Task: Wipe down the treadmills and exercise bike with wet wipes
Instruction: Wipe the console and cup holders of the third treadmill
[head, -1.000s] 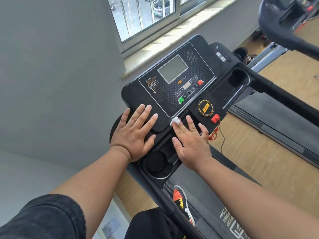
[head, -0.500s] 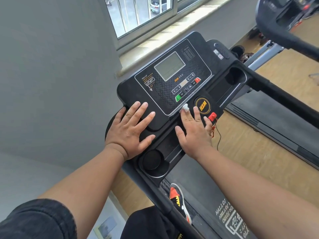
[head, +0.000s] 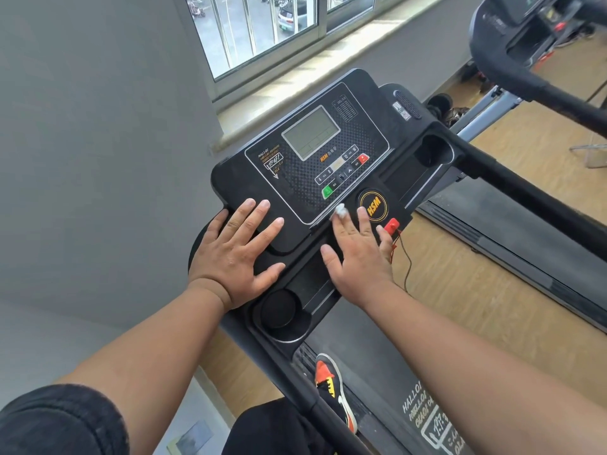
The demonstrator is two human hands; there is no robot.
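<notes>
1. Head view. Black plastic treadmill console, tilted across the middle of the view; grey display at its centre, green button and red button among the keys below it.
2. Round yellow-ringed HSM badge on the near edge of the console, just right of the key panel.
3. Red safety key just right of the badge, with a thin cord hanging below it.
4. Left hand: laid flat on the near left corner of the console, fingers straight and spread, nothing held.
5. Right hand: flat on the lower console ledge, fingers extended, fingertips reaching up beside the badge and the safety key.
6. White wet wipe: small bunched wad at the tip of the right forefinger, pressed against the console at the lower rim of the key panel, between the green button and the badge. Only this bit showing; whether more lies under the palm cannot be told.
7. Round cup holder in the console tray, near the left wrist; second cup holder at the far right end.
8. Black handrail running right from the console; dark running belt below, with white lettering.
9. Orange, black and white shoe on the belt's left edge.
10. Second treadmill at upper right, on wooden floor.
11. Window and pale sill beyond the console; grey wall at left.
</notes>
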